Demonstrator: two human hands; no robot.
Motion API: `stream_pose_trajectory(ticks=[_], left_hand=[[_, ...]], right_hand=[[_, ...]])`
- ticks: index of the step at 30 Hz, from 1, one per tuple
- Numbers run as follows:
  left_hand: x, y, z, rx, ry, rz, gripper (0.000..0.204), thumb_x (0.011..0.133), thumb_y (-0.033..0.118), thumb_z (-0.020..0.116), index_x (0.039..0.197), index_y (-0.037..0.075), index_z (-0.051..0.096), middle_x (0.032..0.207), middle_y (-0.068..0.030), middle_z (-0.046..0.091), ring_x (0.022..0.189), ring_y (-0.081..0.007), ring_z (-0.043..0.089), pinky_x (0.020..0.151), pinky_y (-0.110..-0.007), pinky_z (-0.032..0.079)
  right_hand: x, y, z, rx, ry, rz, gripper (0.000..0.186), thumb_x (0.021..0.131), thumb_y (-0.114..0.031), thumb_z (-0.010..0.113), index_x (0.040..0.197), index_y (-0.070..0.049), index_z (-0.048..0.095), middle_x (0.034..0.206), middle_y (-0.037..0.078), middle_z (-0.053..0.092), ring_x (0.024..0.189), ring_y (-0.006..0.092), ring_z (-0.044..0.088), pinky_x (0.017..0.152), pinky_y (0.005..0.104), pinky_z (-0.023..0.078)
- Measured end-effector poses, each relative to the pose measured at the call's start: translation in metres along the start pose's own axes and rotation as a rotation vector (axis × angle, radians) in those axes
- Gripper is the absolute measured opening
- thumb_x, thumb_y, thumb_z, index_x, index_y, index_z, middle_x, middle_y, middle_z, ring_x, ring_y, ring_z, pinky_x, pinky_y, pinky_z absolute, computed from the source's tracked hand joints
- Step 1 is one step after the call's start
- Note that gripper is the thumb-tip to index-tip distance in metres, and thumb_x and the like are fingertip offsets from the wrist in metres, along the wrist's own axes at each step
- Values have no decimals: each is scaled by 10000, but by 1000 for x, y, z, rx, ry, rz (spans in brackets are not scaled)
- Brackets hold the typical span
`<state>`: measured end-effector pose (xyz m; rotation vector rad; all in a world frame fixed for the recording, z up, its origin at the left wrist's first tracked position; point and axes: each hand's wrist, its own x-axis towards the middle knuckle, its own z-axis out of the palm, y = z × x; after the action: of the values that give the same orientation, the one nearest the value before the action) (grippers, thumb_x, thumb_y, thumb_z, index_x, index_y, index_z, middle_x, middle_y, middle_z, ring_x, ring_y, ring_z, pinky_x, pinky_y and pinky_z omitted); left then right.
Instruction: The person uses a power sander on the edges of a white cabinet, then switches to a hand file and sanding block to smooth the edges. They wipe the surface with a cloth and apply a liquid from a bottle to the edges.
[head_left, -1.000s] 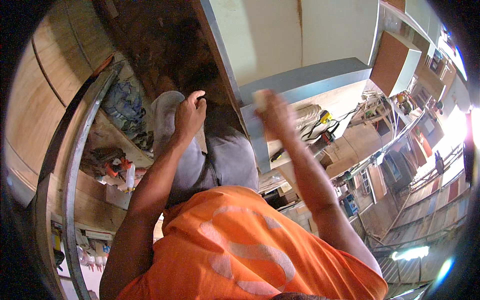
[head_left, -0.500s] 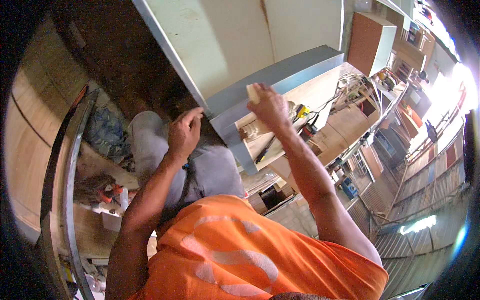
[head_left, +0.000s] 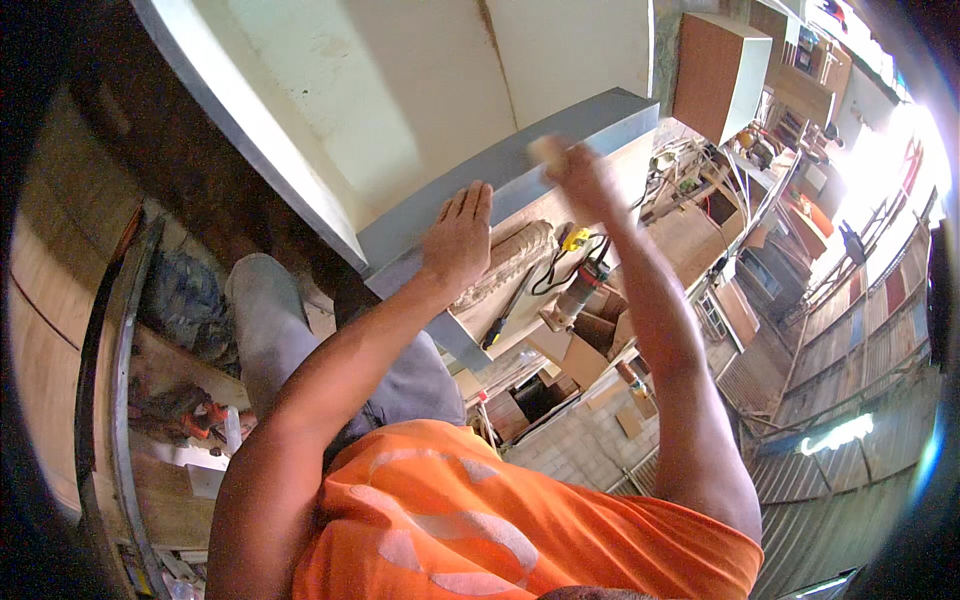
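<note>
A large cabinet-like box [head_left: 420, 90] with a pale interior lies in front of me, edged by a grey-blue rail [head_left: 600, 115]. My left hand [head_left: 460, 240] rests on the near part of that rail, its fingers stretched out and close together, holding nothing. Further right along the rail, my right hand [head_left: 585, 185] is closed round a small pale block [head_left: 545, 155]. Motion smears both hand and block, so I cannot tell whether the block touches the rail.
Beside the rail, a power tool with a grey and red body [head_left: 580, 290], a black-handled tool [head_left: 493, 332] and a yellow tool [head_left: 575, 238] lie on boards. A brown box-shaped cabinet [head_left: 720, 75] stands at the far right. A long metal bar [head_left: 115, 400] runs along my left.
My left hand has moved right and forward, from beside the cabinet's corner onto the rail. The right hand has shifted right along the rail with the block. The view has shifted too.
</note>
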<state>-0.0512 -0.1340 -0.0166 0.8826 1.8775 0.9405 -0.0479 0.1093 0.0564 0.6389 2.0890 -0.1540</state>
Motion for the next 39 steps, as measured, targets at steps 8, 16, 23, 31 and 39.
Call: stream_pose_trajectory(ticks=[8, 16, 23, 31, 39], left_hand=[[66, 33, 30, -16, 15, 31, 816, 838, 333, 711, 1460, -48, 346, 1495, -211, 412, 1374, -340, 417, 1161, -447, 318], [74, 26, 31, -71, 119, 127, 564, 867, 115, 592, 1401, 8, 442, 1412, -190, 514, 1268, -351, 514, 1077, -458, 404], [71, 23, 47, -100, 245, 181, 522, 854, 91, 595, 1356, 12, 479, 1351, -182, 551, 1223, -339, 543, 1032, -455, 437], [17, -9, 38, -13, 303, 159, 434, 850, 163, 668, 1257, 47, 574, 1021, -128, 555, 961, -304, 577, 858, -441, 477], [-60, -26, 4, 66, 300, -70, 374, 853, 37, 602, 1226, 69, 593, 976, -115, 548, 889, -315, 560, 794, -439, 466]], right_hand=[[24, 42, -13, -7, 23, -116, 434, 832, -338, 685, 1201, -113, 647, 1060, 202, 680, 981, 358, 659, 873, 464, 519], [55, 121, -47, -97, 163, -118, 516, 809, -348, 715, 1275, -135, 651, 929, 212, 697, 936, 344, 692, 809, 469, 539], [68, 142, -9, -81, 161, -68, 577, 824, -375, 681, 1331, -113, 595, 1088, 224, 684, 974, 348, 670, 870, 479, 524], [47, 80, -52, 107, 8, 191, 485, 861, -323, 662, 1256, -46, 608, 1084, 250, 665, 992, 357, 666, 819, 448, 542], [37, 65, 0, 61, -3, -90, 449, 869, -253, 674, 1236, -2, 612, 995, 197, 696, 897, 351, 675, 804, 454, 542]])
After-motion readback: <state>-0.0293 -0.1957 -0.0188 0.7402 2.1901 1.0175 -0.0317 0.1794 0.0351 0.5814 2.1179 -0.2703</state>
